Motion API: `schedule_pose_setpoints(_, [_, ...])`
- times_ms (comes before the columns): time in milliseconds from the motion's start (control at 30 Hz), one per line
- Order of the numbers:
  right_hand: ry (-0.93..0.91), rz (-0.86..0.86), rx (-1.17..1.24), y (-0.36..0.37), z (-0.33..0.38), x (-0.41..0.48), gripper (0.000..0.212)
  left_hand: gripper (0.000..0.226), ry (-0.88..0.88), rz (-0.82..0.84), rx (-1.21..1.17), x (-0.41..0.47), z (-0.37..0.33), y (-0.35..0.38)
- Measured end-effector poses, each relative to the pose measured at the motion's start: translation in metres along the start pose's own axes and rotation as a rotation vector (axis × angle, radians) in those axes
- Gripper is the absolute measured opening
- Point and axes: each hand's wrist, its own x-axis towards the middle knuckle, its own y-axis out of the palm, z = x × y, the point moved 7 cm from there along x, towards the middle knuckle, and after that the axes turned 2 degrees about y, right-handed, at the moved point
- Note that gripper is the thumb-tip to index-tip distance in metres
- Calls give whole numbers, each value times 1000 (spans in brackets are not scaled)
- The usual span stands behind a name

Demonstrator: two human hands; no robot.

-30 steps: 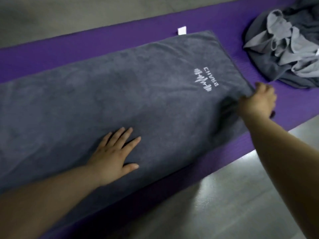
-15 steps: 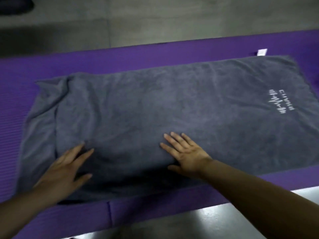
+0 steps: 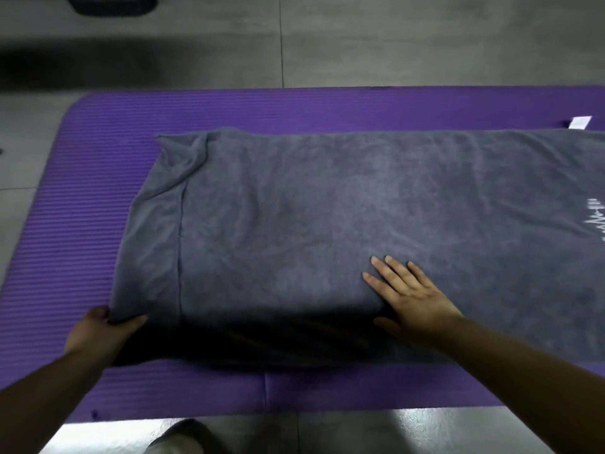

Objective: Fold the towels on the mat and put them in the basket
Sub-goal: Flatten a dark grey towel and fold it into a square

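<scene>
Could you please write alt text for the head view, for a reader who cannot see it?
A person's left hand grips the near-left corner of a long grey plush towel spread on a ribbed purple foam mat, while the right hand presses flat on it.

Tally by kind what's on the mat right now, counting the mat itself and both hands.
Towels: 1, the grey towel
Mats: 1, the purple mat
Labels: 1, the white label
Hands: 2, left hand gripping the towel's corner, right hand flat on it
Total: 5
</scene>
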Motion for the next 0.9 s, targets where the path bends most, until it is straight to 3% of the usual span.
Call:
schedule_pose_setpoints(67, [8, -28, 40, -8, 5, 4, 71, 32, 72, -31, -45, -11, -15, 0])
schedule_pose_setpoints(133, [81, -8, 228, -18, 12, 4, 63, 23, 122, 106, -280, -38, -44, 19])
schedule_pose_setpoints(167, [85, -47, 349, -30, 20, 2, 59, 25, 133, 243, -453, -54, -62, 33])
schedule_pose_setpoints(233, [45, -97, 657, -50, 44, -5, 61, 49, 142, 518, -670, -86, -98, 62])
schedule_pose_setpoints(267, [23, -87, 837, -60, 60, -10, 68, 54, 147, 635, -703, -103, -114, 75])
schedule_pose_setpoints(367, [-4, -26, 1229, -72, 94, -25, 80, 12, 106, 863, -757, -148, -159, 103])
schedule_pose_setpoints(500, [286, -61, 1512, -60, 62, -28, 66, 28, 170, 1052, -523, -166, -180, 130])
schedule_pose_setpoints(567, [343, -74, 1429, -50, 46, -27, 51, 27, 179, 1026, -422, -160, -183, 136])
schedule_pose_setpoints(667, [423, -112, 1417, -36, 27, -29, 30, 30, 125, 849, -321, -129, -177, 137])
schedule_pose_setpoints(767, [436, -100, 1437, -30, 15, -31, 30, 33, -27, 627, -460, -83, -166, 124])
schedule_pose_setpoints(900, [385, -84, 1443, -27, 13, -41, 36, 44, -65, 321, -644, -22, -169, 95])
